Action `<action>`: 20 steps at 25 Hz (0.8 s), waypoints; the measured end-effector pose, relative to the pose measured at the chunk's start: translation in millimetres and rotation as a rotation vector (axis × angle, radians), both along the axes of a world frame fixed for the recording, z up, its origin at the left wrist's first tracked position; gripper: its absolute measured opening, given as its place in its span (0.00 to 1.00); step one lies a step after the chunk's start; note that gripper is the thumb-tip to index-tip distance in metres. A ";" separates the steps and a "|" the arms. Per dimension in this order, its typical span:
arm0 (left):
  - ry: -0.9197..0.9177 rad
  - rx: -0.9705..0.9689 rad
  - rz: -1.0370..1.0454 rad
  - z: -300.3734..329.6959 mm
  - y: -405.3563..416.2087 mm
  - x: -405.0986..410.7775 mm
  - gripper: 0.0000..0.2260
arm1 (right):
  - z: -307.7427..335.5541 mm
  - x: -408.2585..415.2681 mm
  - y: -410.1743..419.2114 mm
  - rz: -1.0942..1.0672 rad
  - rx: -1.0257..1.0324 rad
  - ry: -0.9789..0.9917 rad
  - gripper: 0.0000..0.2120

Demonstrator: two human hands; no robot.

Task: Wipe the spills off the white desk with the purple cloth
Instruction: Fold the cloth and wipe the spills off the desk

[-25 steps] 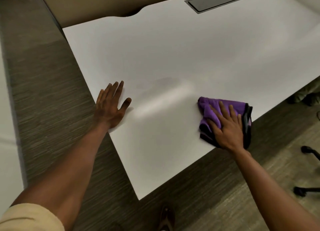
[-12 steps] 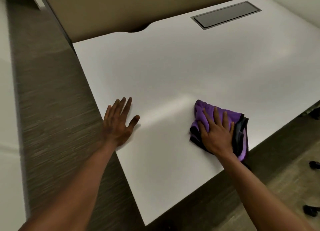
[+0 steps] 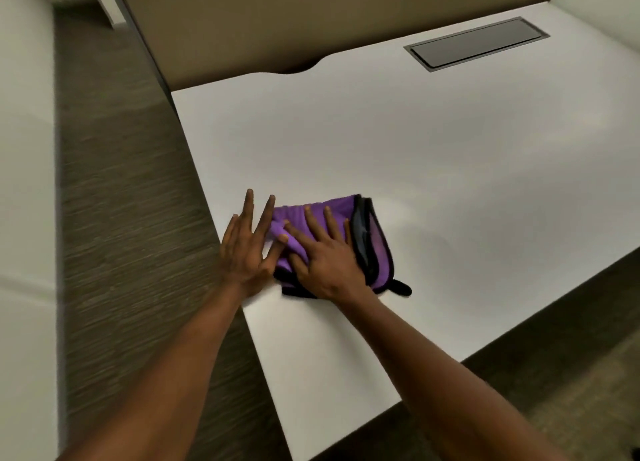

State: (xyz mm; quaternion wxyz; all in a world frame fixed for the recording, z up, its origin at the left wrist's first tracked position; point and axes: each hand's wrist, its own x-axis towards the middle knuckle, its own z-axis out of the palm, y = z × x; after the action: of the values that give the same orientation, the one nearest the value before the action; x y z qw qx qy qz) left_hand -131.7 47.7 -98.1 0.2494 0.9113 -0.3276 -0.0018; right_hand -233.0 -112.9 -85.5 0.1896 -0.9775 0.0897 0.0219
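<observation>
The purple cloth (image 3: 375, 249), folded and edged in black, lies on the white desk (image 3: 450, 169) close to its left edge. My right hand (image 3: 325, 252) presses flat on the cloth with fingers spread. My left hand (image 3: 247, 246) rests flat on the desk at the left edge, fingers apart, its thumb and forefinger touching the cloth's left side. No spill shows clearly on the desk surface.
A dark rectangular cable hatch (image 3: 474, 43) is set into the desk at the far right. A tan partition panel (image 3: 311, 20) stands along the desk's far side. Brown carpet (image 3: 121, 218) lies left of and below the desk; a white surface (image 3: 24, 183) runs along the far left.
My right hand has slid the cloth leftward across the desk until it meets my left hand. The left hand stayed planted at the desk edge. The view shifted.
</observation>
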 end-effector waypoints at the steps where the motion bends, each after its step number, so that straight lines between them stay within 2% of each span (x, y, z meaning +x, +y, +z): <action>1: 0.011 -0.015 0.000 -0.4 0.0 1.0 0.32 | -0.6 -13.1 11.1 0.010 0.021 -0.005 0.29; 6: 0.047 -0.021 -0.001 -0.3 2.3 4.2 0.38 | -7.4 -107.7 75.2 -0.025 0.098 0.012 0.29; 9: 0.045 0.034 0.002 1.2 2.7 3.0 0.38 | -9.8 -160.5 98.5 0.028 -0.014 -0.027 0.30; 12: 0.036 0.069 0.009 -0.1 2.7 4.0 0.37 | -4.5 -152.7 98.5 0.090 -0.031 -0.052 0.29; 16: 0.028 0.091 0.032 -1.0 2.1 0.3 0.37 | 4.6 -100.9 106.9 0.017 -0.027 -0.047 0.30; 20: 0.016 0.264 -0.025 0.4 0.6 -0.6 0.39 | -1.8 -140.2 120.9 0.073 -0.024 -0.047 0.33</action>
State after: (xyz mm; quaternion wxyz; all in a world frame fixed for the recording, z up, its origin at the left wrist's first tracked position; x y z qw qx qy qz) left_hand -132.3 48.3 -97.7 0.1299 0.9320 -0.3338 -0.0550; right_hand -373.2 8.0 -87.3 0.1791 -0.9826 0.0497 0.0047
